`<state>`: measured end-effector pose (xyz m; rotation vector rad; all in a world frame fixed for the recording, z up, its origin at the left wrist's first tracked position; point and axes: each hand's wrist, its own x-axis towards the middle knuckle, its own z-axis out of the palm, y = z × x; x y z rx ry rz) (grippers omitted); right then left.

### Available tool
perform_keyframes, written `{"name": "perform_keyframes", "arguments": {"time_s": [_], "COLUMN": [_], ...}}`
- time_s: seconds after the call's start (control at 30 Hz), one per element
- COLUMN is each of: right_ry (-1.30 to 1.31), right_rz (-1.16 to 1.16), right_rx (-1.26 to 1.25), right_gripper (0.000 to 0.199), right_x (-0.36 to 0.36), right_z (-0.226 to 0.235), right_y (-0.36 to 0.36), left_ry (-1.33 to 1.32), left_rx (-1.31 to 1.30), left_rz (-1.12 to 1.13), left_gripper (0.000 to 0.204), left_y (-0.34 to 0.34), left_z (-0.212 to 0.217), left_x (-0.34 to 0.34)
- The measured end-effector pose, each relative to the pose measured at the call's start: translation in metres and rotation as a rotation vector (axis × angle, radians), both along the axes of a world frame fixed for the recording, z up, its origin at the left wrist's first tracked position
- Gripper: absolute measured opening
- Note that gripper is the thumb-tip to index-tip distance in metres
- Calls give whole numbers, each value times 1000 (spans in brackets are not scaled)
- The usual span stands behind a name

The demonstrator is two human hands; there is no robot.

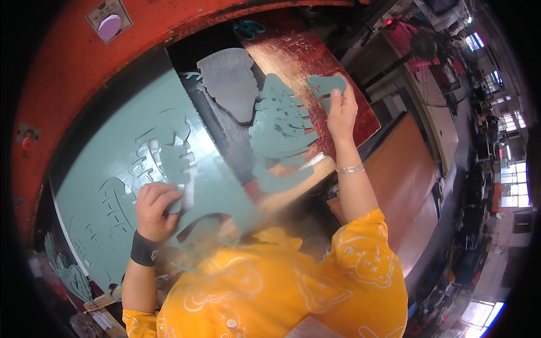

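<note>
A large green sheet [220, 180], with curved cut lines, tooth-like slits and openings, lies in front of me on the left. My left hand [155, 211], a black band at its wrist, is closed over the sheet with a small green piece [176, 204] between fingers and thumb. Out to the right, my right hand [342, 115] grips a green cut-out piece [327, 85] with a notched edge. That piece is above a scuffed red board, beside a pile of green cut-outs [276, 127] with toothed edges. Left of the pile rests a flat grey shaped plate [228, 81].
An orange-red machine frame [146, 25] arches over the far side. Teal-handled scissors [248, 29] lie at the back of the red board [363, 121]. Brown sheets [400, 174] are to the right, with a black fan [425, 45] beyond. Green scraps [70, 276] hang at lower left.
</note>
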<state>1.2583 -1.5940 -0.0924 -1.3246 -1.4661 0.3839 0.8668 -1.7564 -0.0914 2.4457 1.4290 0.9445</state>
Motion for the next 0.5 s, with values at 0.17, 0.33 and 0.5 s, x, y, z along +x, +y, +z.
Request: {"name": "perform_keyframes", "arguments": {"time_s": [0.17, 0.33, 0.5], "right_ry": [-547, -856, -819], "right_rz": [264, 172, 198], "right_rx": [136, -70, -28], "right_gripper": [43, 46, 42], "right_x": [-26, -53, -55], "right_z": [3, 2, -10], "right_y": [-25, -51, -63], "left_ry": [0, 3, -12], "left_rx": [1, -1, 3], "left_rz": [4, 5, 1], "left_gripper": [34, 32, 35], "left_y": [1, 2, 1], "left_z": [1, 2, 2], "left_x": [1, 2, 2]}}
